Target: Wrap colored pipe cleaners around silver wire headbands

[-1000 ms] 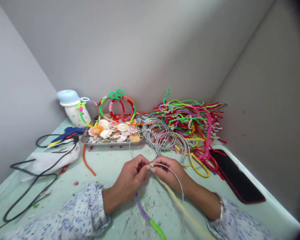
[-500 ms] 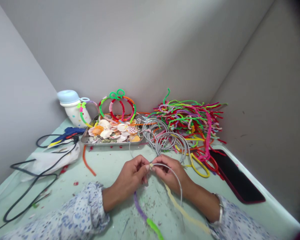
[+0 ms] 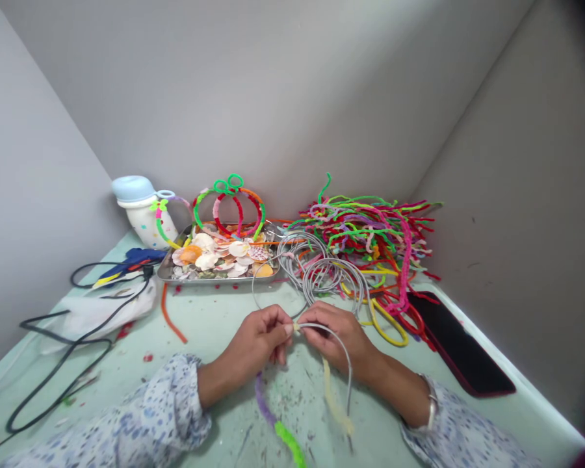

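Note:
My left hand [image 3: 258, 335] is closed in a pinch on a thin grey wire [image 3: 347, 364], beside a small pale yellow wrap on it. Against that wrap, the fingertips of my right hand [image 3: 342, 333] pinch a pale yellow pipe cleaner [image 3: 332, 393], whose loose tail hangs below the palm. The wire arches over my right fingers and drops toward the table. Below my left hand hangs a fuzzy purple and green covered stretch [image 3: 268, 413]. My fingers hide part of the wire.
A metal tray [image 3: 214, 281] of seashells [image 3: 224, 253] stands behind my hands, with colourful fuzzy rings [image 3: 263, 218] above it. Grey wire coils [image 3: 336, 286] and a pipe cleaner heap [image 3: 370, 227] lie right of it. A phone [image 3: 461, 341], black cable [image 3: 53, 370] and bottle [image 3: 149, 218] surround them.
The yellow pipe cleaner's loose tail has swung left and hangs closer under my right hand. The purple and green stretch has shifted slightly left. Both hands stay pinched together at the wrap.

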### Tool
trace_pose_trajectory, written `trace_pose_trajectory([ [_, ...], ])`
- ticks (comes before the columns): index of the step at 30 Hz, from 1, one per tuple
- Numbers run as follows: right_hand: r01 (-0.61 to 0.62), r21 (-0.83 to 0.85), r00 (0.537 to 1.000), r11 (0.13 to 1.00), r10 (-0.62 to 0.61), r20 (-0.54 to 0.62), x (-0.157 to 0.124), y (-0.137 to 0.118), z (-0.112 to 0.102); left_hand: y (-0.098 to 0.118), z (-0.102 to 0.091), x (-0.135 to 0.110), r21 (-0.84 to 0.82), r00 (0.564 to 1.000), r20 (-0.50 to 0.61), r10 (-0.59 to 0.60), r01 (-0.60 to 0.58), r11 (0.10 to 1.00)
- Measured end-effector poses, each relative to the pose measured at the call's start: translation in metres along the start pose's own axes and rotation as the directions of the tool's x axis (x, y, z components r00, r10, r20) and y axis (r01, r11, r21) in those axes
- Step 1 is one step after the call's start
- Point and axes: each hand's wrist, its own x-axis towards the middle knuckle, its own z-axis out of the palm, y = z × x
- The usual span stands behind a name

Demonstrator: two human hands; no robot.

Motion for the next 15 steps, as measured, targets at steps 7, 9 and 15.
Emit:
trace_pose_trajectory([
  [7,0.091,-0.027,0.994,0.995,-0.089,0.068,0.001,0.003,-0.005,-0.002,-0.004,0.003,0.003,0.997,0.042,-0.062,0.062,0.998],
  [9,0.097,-0.063,0.993,0.993,-0.092,0.078,0.001,0.004,-0.005,-0.001,-0.005,0.004,0.004,0.995,0.056,-0.087,0.087,0.996],
  [15,0.156,-0.139,0.985,0.978,-0.143,0.098,0.001,0.001,-0.007,-0.003,-0.012,0.007,-0.050,0.978,0.146,-0.146,0.155,0.987],
])
